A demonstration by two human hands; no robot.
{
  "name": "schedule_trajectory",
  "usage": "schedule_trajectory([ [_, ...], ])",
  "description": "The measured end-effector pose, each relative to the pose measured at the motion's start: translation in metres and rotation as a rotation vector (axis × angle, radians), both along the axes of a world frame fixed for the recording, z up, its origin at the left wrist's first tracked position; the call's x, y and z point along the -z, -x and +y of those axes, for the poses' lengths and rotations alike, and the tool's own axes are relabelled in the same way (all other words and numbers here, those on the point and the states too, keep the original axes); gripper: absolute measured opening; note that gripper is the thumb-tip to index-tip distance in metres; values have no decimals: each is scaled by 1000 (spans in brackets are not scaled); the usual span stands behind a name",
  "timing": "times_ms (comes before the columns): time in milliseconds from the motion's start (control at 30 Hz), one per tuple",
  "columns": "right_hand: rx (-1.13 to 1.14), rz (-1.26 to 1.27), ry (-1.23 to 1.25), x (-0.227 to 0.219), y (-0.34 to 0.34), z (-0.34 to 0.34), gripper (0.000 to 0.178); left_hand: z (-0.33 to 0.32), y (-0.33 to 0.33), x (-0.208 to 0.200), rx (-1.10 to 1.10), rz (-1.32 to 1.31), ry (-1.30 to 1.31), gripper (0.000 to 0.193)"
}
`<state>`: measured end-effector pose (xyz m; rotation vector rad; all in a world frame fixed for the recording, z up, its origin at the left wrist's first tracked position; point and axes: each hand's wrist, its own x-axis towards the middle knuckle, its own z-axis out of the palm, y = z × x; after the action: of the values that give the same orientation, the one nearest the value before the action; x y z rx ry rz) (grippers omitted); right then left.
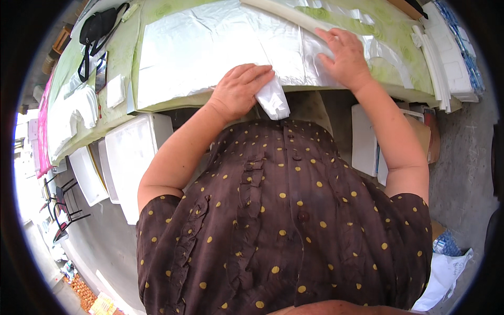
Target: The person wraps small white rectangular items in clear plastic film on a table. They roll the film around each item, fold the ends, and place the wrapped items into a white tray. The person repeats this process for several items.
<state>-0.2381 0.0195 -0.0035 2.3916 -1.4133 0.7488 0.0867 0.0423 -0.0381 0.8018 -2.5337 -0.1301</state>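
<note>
A large shiny white plastic sheet (pixel 189 58) lies across the table in front of me. My left hand (pixel 241 90) rests palm down near the table's front edge, fingers stretched out together over a folded strip of white plastic (pixel 273 100). That strip's end hangs over the edge towards my body. Its thumb is hidden. To the right, my right hand (pixel 345 59) is open above the sheet, thumb and fingers apart. Its fingertips reach the near end of a long pale bar or tube (pixel 289 14) that slants across the sheet; whether they press on it I cannot tell.
A green patterned cloth (pixel 163 8) covers the table. At the left are a black bag (pixel 98 26), a phone-like dark object (pixel 101 72) and white folded pieces (pixel 84 107). White strips (pixel 434 68) lie at the right end. White bins (pixel 131 157) and boxes (pixel 365 139) stand below.
</note>
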Motion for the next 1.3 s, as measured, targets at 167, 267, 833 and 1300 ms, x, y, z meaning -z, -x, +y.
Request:
schedule_trajectory([
  [167,-56,-924,-1046,22,-56,76,41,4,0,-5,-49,-197,31,73],
  [267,148,-1194,-1515,31,-77,87,65,1,-1,-2,-35,-225,-23,74],
  [833,83,-1331,-1649,46,-103,97,27,0,0,4,-78,-306,-4,74],
  [1300,-19,-1472,-1679,24,-107,98,26,7,-7,-2,-182,134,31,38],
])
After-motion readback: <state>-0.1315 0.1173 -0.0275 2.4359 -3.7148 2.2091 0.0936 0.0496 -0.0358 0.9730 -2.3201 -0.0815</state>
